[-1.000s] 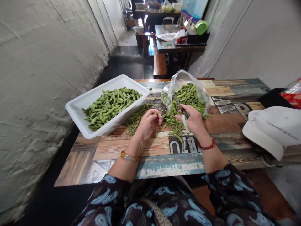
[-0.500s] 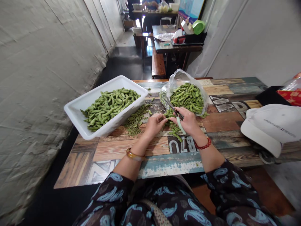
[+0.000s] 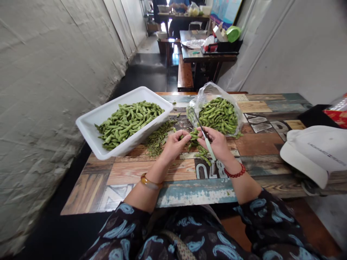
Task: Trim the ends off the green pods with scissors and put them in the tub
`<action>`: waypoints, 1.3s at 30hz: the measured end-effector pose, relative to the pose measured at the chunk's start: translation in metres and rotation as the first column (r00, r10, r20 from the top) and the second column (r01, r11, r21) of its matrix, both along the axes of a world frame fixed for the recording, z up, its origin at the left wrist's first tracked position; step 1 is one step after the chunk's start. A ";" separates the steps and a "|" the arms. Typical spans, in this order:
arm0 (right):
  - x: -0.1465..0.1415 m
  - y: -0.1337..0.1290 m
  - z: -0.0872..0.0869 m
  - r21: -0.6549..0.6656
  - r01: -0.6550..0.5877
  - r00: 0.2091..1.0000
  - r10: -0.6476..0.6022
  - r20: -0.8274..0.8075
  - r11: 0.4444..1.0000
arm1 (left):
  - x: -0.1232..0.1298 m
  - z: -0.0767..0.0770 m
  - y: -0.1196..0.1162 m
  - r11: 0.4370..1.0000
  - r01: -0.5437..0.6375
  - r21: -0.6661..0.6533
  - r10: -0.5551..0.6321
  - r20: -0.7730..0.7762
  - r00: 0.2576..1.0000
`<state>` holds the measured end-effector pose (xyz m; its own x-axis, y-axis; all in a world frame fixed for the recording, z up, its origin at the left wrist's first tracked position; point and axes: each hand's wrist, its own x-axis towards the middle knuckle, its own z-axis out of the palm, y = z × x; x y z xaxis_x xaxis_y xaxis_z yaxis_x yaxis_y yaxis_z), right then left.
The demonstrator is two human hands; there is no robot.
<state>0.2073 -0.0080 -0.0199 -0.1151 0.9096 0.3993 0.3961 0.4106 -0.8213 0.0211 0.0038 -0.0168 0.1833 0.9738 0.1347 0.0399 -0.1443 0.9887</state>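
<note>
My right hand [image 3: 217, 143] is closed round a pair of scissors [image 3: 208, 143] with pale green handles, its blades pointing up and away from me. Opposite it, my left hand [image 3: 173, 145] pinches a green edamame pod, mostly covered by the fingers. Loose edamame pods [image 3: 202, 156] lie on the table under and between the hands. Just beyond the right hand, a clear plastic bag [image 3: 204, 93] lies open with many pods [image 3: 219, 115] inside. To the left, a white plastic tub [image 3: 89, 135] holds a large heap of pods [image 3: 132, 121].
Green trimmings [image 3: 157, 141] are piled beside the tub on the patterned wooden table [image 3: 151, 169]. A white cap [image 3: 316, 150] rests at the right edge, near a black box [image 3: 311, 115]. Farther off stand another table [image 3: 189, 54], a bench [image 3: 185, 74] and a person in blue [image 3: 179, 4].
The scissors have turned in my right hand, so the handles now point more toward me. My hands have moved slightly apart. The whole view has shifted a little.
</note>
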 end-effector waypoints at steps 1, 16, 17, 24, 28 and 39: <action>-0.001 -0.001 0.001 0.000 0.002 1.000 -0.002 0.004 1.000 | 0.000 -0.001 0.000 1.000 -0.002 -0.001 0.002 0.009 1.000; -0.014 -0.007 0.000 0.139 -0.039 0.991 0.020 0.131 0.990 | 0.003 -0.001 -0.004 0.973 0.117 -0.199 -0.061 0.267 0.962; -0.012 -0.007 0.000 0.166 -0.034 0.988 0.007 0.156 0.986 | 0.002 0.000 -0.005 0.972 0.106 -0.211 -0.047 0.264 0.963; 0.002 -0.002 0.002 0.258 -0.015 0.957 -0.061 0.284 0.966 | -0.004 0.012 -0.006 0.965 0.141 -0.223 -0.085 0.243 0.966; 0.004 -0.001 0.000 0.248 -0.096 0.938 0.004 0.347 0.964 | -0.005 0.012 -0.006 0.982 0.106 -0.157 -0.074 0.202 0.977; 0.000 -0.003 0.000 0.231 -0.185 0.932 0.096 0.349 0.955 | -0.009 0.004 -0.002 0.992 0.124 -0.020 -0.122 0.076 0.990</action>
